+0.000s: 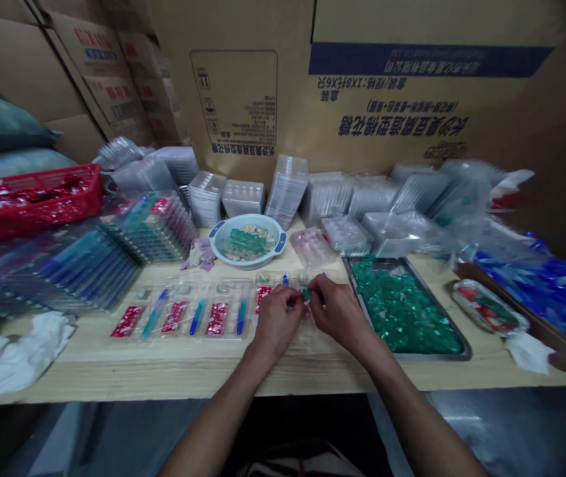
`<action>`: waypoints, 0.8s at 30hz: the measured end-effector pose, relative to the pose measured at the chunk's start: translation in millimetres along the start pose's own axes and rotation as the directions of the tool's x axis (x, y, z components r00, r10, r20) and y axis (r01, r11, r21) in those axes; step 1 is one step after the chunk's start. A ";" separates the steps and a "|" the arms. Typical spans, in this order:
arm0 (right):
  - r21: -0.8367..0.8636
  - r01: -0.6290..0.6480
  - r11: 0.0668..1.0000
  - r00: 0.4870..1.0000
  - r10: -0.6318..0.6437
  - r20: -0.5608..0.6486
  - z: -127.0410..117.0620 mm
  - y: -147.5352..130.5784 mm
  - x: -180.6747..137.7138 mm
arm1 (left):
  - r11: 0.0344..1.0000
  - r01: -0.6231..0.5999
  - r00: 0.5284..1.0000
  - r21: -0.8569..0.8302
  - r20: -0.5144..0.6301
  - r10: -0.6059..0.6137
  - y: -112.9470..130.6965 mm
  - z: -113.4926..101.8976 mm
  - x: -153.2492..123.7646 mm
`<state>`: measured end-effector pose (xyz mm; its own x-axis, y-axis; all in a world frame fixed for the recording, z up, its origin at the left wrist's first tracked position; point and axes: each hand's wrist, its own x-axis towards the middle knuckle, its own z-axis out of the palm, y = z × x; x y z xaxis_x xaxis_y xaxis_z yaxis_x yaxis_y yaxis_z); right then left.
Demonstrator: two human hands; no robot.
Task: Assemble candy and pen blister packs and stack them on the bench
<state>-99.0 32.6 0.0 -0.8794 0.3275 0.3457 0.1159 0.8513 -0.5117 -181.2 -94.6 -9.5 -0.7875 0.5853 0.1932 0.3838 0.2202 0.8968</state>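
Note:
My left hand (279,317) and my right hand (336,311) meet over a clear plastic tray (307,334) on the wooden table (163,368). Both pinch a small green wrapped piece (306,291) between their fingertips. To the left lies a row of clear trays (183,318), each with a red packet and a blue pen-like item. A metal tray (454,351) of green wrapped pieces sits just right of my right hand.
A round bowl (220,232) with green and orange packets stands behind the trays. Stacks of empty clear trays (287,182) line the cardboard boxes (362,79). Filled trays (89,265), a red basket (39,199) and white cloth (19,354) lie left; blue items (555,291) right.

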 end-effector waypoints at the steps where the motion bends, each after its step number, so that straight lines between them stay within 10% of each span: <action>1: 0.016 -0.002 1.000 1.000 0.002 -0.015 -0.1 2.5 0.8 | 1.000 -0.002 1.000 -0.005 -0.003 0.002 -0.1 -0.1 -0.8; 12: 0.455 -0.077 0.887 0.995 0.042 0.086 0.8 12.8 0.6 | 0.958 0.154 0.987 -0.244 -0.005 -0.160 -3.2 -6.2 -2.1; 24: 0.434 -0.019 0.901 0.999 -0.004 0.054 -7.4 13.1 2.8 | 0.727 0.388 0.918 -0.566 0.165 -0.361 -1.2 -9.8 1.3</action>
<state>-96.5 47.7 0.1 -0.9033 0.3012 0.3053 -0.0793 0.5824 -0.8091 -187.4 -101.8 -6.4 -0.7815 0.5867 -0.2121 -0.2996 -0.0548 0.9525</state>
